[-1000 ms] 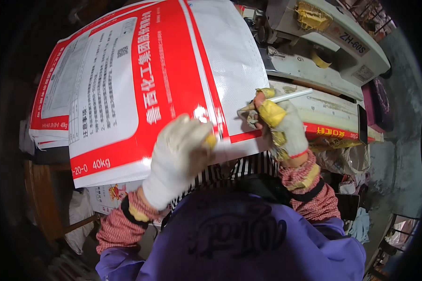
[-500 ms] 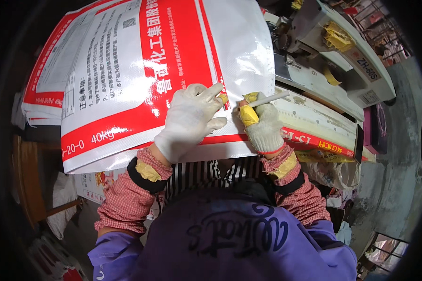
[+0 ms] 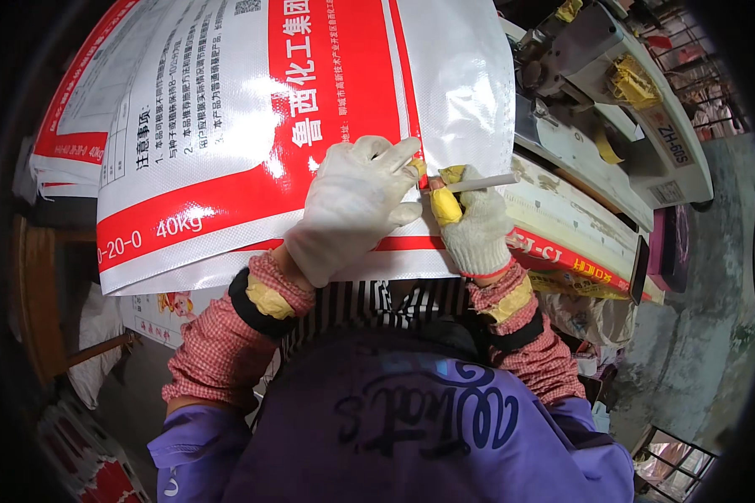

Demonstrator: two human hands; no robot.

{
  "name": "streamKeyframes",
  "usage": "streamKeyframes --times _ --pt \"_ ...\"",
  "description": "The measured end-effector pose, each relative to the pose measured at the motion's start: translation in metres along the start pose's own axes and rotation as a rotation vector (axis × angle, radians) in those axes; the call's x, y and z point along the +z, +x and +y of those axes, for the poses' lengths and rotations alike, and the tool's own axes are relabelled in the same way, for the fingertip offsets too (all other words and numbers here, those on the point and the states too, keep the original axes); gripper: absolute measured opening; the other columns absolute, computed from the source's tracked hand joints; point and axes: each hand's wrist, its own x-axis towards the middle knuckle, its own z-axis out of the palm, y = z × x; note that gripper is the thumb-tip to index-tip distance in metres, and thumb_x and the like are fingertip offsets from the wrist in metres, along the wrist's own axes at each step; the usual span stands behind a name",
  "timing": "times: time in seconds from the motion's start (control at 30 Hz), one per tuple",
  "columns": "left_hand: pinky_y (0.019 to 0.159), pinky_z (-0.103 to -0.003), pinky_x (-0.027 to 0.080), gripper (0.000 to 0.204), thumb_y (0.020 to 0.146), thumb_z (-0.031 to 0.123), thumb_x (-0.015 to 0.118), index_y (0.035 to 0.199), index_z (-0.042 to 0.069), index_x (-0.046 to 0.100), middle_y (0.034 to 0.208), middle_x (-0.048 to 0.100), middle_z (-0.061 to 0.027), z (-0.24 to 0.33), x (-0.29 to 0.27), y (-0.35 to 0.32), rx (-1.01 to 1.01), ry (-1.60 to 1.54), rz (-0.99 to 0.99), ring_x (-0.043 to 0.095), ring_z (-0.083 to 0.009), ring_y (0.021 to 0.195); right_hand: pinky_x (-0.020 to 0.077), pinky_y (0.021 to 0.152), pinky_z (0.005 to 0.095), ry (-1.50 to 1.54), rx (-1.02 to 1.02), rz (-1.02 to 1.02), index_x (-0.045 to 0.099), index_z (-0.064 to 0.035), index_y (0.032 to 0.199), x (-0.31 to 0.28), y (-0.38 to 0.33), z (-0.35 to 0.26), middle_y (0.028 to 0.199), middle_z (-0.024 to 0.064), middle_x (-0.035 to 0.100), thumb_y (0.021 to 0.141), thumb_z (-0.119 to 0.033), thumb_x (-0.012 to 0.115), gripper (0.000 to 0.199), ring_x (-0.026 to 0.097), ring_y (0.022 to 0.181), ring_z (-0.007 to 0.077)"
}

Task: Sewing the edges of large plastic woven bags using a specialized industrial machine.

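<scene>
A glossy white-and-red woven bag lies flat in front of me, with a second red-and-white bag under its far left side. My left hand, in a white glove, rests on its near part. Its fingers are curled at a small red bit of the bag, the thumb apart. Just right of it, my right hand, in a knit glove with yellow tape on the fingers, is closed round a thin white stick. The stick points out to the right. Both hands' fingertips nearly meet; what lies between them is partly hidden.
At the right stands a grey-white machine with yellow scraps stuck on it. Below it lies a stack of bags with a red and yellow edge. A wooden frame stands at the left. Grey floor shows at the far right.
The bag's print and both hands appear shifted a little in the picture as the view moved. My left fingers have come closer to the right hand. The white stick stays in my right hand.
</scene>
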Motion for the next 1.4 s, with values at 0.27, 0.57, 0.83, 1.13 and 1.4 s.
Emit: streamKeyframes --times 0.27,0.57,0.83,1.13,1.4 --pt "0.075 -0.037 0.046 0.035 0.072 0.027 0.067 0.098 0.004 0.066 0.116 0.059 -0.0074 0.002 -0.001 -0.001 -0.008 0.019 -0.01 0.057 -0.0242 0.096 0.0494 0.056 0.039 0.021 0.039 0.018 0.062 -0.0054 0.086 -0.001 -0.002 -0.002 0.072 0.0162 0.062 0.078 -0.02 0.069 0.018 0.062 0.066 0.0346" --pt "0.077 -0.038 0.046 0.038 0.072 0.029 0.067 0.099 0.003 0.064 0.116 0.058 -0.0092 0.0 0.0 -0.001 0.03 -0.005 -0.005 0.057 -0.0261 0.096 0.0489 0.054 0.033 0.236 0.147 -0.089 0.062 -0.0058 0.087 -0.011 -0.002 -0.006 0.066 0.0115 0.062 0.086 -0.022 0.064 0.017 0.063 0.059 0.0252" --pt "0.093 -0.044 0.041 0.05 0.068 0.018 0.071 0.113 0.001 0.056 0.128 0.05 -0.0181 0.018 -0.055 -0.021 -0.039 -0.057 -0.142 0.049 -0.0367 0.114 0.0486 0.066 0.0248 0.291 0.161 0.464 0.064 -0.005 0.1 -0.114 0.016 0.096 0.083 0.0038 0.066 0.088 -0.017 0.063 0.017 0.061 0.074 0.0135" --pt "0.095 -0.047 0.039 0.051 0.068 0.002 0.064 0.117 0.004 0.05 0.129 0.048 -0.0144 -0.023 -0.132 -0.11 -0.004 0.481 -0.108 0.047 -0.0353 0.116 0.0511 0.081 0.0409 -0.712 0.28 0.102 0.067 -0.018 0.103 -0.239 0.08 0.224 0.102 0.0106 0.067 0.083 -0.024 0.058 0.023 0.063 0.095 0.032" --pt "0.089 -0.044 0.043 0.044 0.073 -0.003 0.06 0.116 0.004 0.053 0.118 0.055 -0.0151 -0.037 -0.15 -0.119 -0.157 0.585 -0.164 0.054 -0.0353 0.104 0.0511 0.082 0.0415 -0.999 0.469 -0.209 0.067 -0.0119 0.108 -0.22 0.12 0.207 0.107 0.0152 0.065 0.088 -0.024 0.05 0.029 0.062 0.1 0.0351"
